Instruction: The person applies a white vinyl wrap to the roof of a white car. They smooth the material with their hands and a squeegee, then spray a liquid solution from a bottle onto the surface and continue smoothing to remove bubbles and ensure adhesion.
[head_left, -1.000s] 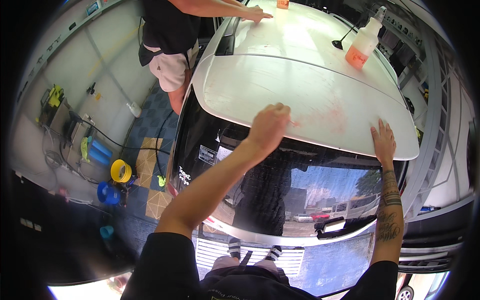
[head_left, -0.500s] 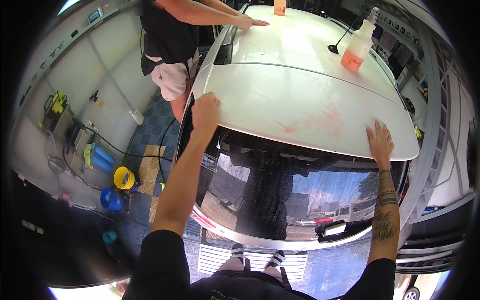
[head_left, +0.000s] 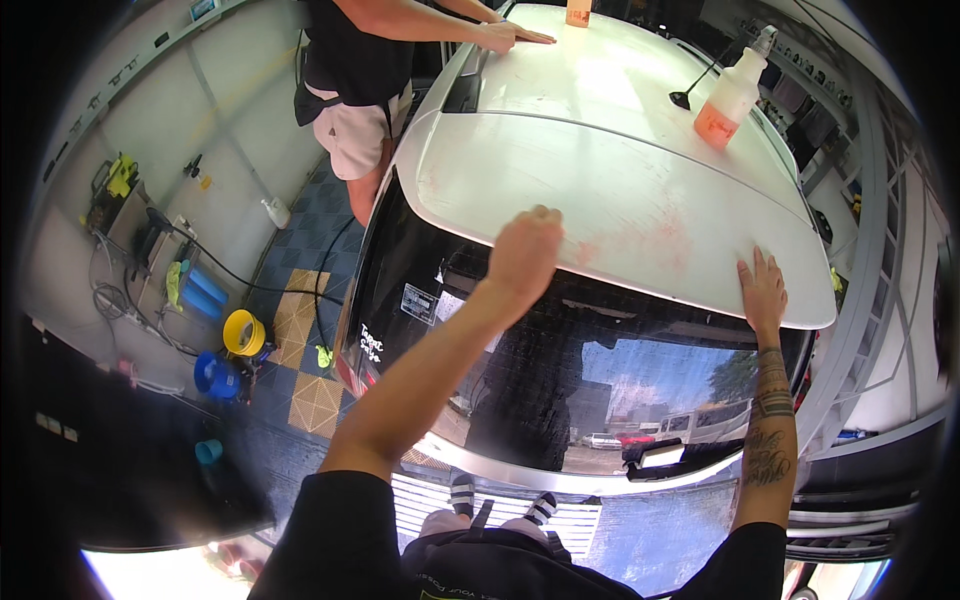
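My left hand point(head_left: 526, 250) is closed, knuckles up, at the rear edge of the white car roof point(head_left: 490, 165); whatever its fingers may hold is hidden under them. Close to its right, a reddish smear point(head_left: 650, 243) marks the pale paint, with fine streaky marks around it. My right hand point(head_left: 764, 288) lies flat near the roof's right rear corner, fingers spread and holding nothing. Below both hands is the dark rear window point(head_left: 520, 390), which reflects buildings and parked vehicles.
A spray bottle point(head_left: 730, 100) with orange liquid stands on the roof near a short antenna point(head_left: 681, 99); another orange bottle point(head_left: 578, 14) is farther off. A co-worker's hand point(head_left: 510, 38) presses the roof's left side. Yellow point(head_left: 244, 331) and blue buckets point(head_left: 216, 375) and a hose point(head_left: 240, 285) are at left.
My left hand has moved right along the roof's rear edge, from the left corner toward the reddish smear. My right hand stays at the right corner.
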